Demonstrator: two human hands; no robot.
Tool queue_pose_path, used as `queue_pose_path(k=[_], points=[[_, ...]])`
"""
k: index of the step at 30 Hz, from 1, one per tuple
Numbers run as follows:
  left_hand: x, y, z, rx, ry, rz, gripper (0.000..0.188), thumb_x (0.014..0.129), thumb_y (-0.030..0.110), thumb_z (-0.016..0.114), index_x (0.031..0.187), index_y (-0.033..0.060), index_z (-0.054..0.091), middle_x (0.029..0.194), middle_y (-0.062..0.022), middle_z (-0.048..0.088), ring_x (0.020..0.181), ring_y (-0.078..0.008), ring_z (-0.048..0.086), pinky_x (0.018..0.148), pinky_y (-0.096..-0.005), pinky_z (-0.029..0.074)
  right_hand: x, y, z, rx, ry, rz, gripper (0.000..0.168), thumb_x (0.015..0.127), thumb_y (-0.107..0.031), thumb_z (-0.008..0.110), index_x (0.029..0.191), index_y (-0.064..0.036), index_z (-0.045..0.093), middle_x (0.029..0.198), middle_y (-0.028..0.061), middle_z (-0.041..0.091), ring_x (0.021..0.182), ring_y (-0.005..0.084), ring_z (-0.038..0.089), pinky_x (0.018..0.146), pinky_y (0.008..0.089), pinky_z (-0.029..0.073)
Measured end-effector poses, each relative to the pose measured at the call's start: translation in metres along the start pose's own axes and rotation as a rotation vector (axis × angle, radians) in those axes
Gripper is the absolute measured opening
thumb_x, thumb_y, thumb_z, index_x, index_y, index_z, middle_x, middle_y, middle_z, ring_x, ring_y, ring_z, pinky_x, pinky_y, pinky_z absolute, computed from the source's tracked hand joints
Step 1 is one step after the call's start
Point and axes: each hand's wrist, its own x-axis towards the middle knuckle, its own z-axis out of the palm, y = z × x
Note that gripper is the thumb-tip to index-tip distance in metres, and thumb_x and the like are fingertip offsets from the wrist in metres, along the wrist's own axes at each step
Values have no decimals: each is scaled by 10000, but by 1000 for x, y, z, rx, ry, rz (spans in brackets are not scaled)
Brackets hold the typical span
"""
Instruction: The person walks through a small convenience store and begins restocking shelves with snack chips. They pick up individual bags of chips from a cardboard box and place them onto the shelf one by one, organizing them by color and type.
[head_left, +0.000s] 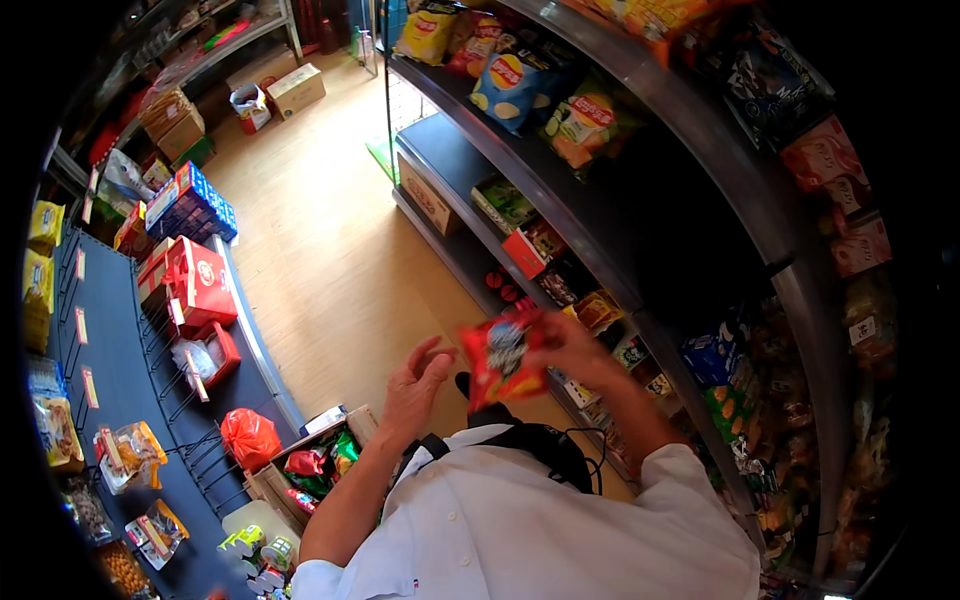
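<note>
My right hand (574, 349) is shut on the right side of a red snack bag (506, 356), which is blurred and held in front of my body. To the left of the bag is my left hand (420, 375), raised with its fingers curved and apart, holding nothing. Beyond the bag, on the right, a shelf unit carries a blue bag of potato chips (508, 86), a green bag of potato chips (583, 120) and a yellow one (425, 36). Beside my left forearm, a cardboard box (266, 491) contains red and green snack bags.
On the left, a dark shelf (112, 300) has hanging hooks with packaged snacks. A red gift box (199, 281), a red basket (225, 356) and a red plastic bag (250, 440) stand along its lower ledge. A wooden-look floor (330, 225) runs between the shelves towards cartons (296, 90).
</note>
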Motion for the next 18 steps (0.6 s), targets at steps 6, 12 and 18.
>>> queue_pose_path(k=[6, 12, 18], points=[[-15, -43, -53, -51, 208, -421, 409, 935, 294, 560, 1225, 8, 523, 1003, -96, 652, 877, -171, 637, 769, -282, 510, 53, -22, -189, 177, 689, -417, 471, 762, -65, 736, 1176, -39, 512, 1146, 96, 590, 1013, 192, 583, 916, 311, 455], [-85, -100, -117, -172, 610, -617, 295, 916, 302, 573, 1046, 38, 561, 873, -90, 642, 710, -160, 637, 591, -250, 524, 162, 25, -382, -197, 1040, -580, 674, 779, -215, 743, 1340, -2, 436, 1326, 134, 480, 1221, 253, 441, 1006, 365, 368], [-214, -162, -150, -224, 1034, -759, 208, 915, 316, 560, 936, 109, 556, 740, -39, 592, 586, -129, 564, 513, -238, 475, 223, 31, -396, 82, 880, -427, 678, 763, -226, 746, 1331, -37, 426, 1246, 97, 522, 1123, 217, 498, 960, 367, 412]])
